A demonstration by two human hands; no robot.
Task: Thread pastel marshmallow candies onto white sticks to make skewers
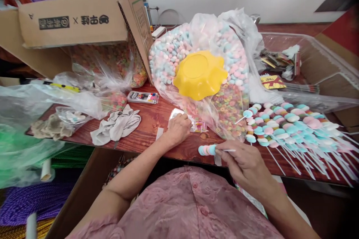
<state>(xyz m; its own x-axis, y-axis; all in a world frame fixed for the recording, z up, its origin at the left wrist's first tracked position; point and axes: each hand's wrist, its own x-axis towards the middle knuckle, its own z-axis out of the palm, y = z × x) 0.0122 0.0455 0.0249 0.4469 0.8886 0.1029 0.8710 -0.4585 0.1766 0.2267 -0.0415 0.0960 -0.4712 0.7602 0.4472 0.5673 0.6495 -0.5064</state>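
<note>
The right hand [246,162] pinches a thin white stick between thumb and fingers, holding a candy skewer [207,150] level over the near edge of the table [151,127], its stack of pastel discs pointing left. The left hand [178,129] rests on the table just beyond, fingers curled down onto a small clear wrapper [182,116]; whether it actually grips the film or only presses it is hard to tell from this angle. To the right lies a pile of finished skewers [291,127], sticks fanned toward the table's near-right edge. Behind the hands slumps a large clear bag of candy [224,78] with a yellow bowl [199,75] sitting in its top. A grey cloth [117,125] lies to the left, a cardboard box [75,18] beyond it. To bag the skewer cleanly, it looks best to open the wrapper's mouth with the left fingers first, keep the stick level so the discs do not slide, and feed the candy end in straight rather than at a slant.
</note>
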